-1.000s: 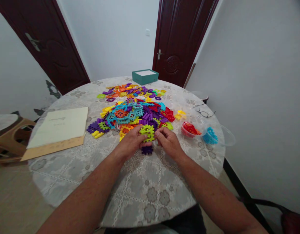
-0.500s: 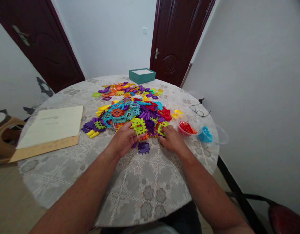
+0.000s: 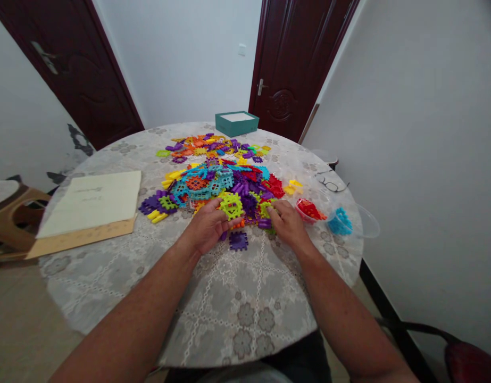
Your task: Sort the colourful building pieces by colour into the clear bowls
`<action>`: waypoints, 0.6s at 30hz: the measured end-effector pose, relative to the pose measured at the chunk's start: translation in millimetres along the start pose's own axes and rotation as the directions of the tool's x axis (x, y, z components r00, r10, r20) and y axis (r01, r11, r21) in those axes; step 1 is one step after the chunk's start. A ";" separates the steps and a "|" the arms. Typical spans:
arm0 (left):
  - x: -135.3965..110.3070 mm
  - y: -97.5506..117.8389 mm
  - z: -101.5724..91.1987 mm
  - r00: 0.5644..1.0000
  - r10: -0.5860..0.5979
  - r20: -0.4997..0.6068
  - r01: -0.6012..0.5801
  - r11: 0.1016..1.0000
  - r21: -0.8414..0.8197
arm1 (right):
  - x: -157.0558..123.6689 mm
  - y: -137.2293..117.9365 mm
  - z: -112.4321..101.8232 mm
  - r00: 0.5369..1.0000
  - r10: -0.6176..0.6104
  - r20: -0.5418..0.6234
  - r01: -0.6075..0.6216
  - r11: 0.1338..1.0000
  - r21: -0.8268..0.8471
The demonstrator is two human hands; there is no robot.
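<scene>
My left hand [image 3: 208, 226] is closed on a lime-green interlocking building piece [image 3: 231, 206], a square plate with notched edges and an open centre. It is held up at the near edge of a heap of mixed plastic pieces [image 3: 213, 183]. At the heap's right front, my right hand [image 3: 285, 222] has its fingers curled on another lime-green piece [image 3: 266, 208], partly hidden by the fingertips. A purple piece [image 3: 264, 224] shows just below those fingers. Between the hands, a dark purple notched square [image 3: 239, 241] lies flat on the tablecloth.
A red cup of pieces [image 3: 308, 210] and a clear tub with blue pieces [image 3: 340, 221] stand right. Eyeglasses [image 3: 333, 186] lie behind them. Papers on a board [image 3: 91, 205] rest left; a green box [image 3: 237, 125] is at the back of the round table [image 3: 229, 314].
The view has shifted slightly. A purple piece now shows below my right fingers. My left hand keeps hold of its lime-green piece.
</scene>
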State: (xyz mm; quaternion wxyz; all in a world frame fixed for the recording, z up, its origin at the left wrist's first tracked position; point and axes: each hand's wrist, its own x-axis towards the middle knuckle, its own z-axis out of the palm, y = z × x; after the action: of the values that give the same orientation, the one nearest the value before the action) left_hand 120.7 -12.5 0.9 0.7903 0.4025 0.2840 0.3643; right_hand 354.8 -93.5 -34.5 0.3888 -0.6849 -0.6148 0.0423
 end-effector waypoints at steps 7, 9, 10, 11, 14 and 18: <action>-3.9 2.2 2.5 0.997 -0.049 0.066 0.051 0.998 -0.035 | -2.0 -16.8 -4.0 0.985 0.106 -0.138 -0.057 0.947 0.315; -4.7 0.5 2.5 0.991 -0.071 0.111 0.076 0.996 -0.039 | -6.9 -28.2 -1.9 0.977 -0.035 -0.211 0.090 0.963 0.255; -5.0 -0.6 2.5 0.989 -0.078 0.127 0.084 0.996 -0.039 | -9.5 -34.0 0.0 0.968 -0.115 -0.223 0.163 0.964 0.212; -5.1 -1.9 2.4 0.987 -0.081 0.139 0.087 0.995 -0.040 | -12.1 -39.5 2.3 0.960 -0.189 -0.205 0.225 0.959 0.174; -5.2 -5.7 2.6 0.985 -0.080 0.154 0.085 0.996 -0.024 | -18.0 -51.5 10.2 0.942 -0.328 -0.075 0.335 0.937 0.100; -5.5 -8.4 4.0 0.992 -0.058 0.114 0.052 0.997 0.054 | -22.1 -57.0 16.5 0.900 -0.434 0.047 0.429 0.899 0.087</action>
State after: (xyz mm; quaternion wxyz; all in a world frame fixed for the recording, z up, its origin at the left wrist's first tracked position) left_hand 123.5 -22.1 -3.3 0.8047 0.4347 0.2580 0.3113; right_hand 294.5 -108.2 -21.9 0.3935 -0.5150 -0.7615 0.0006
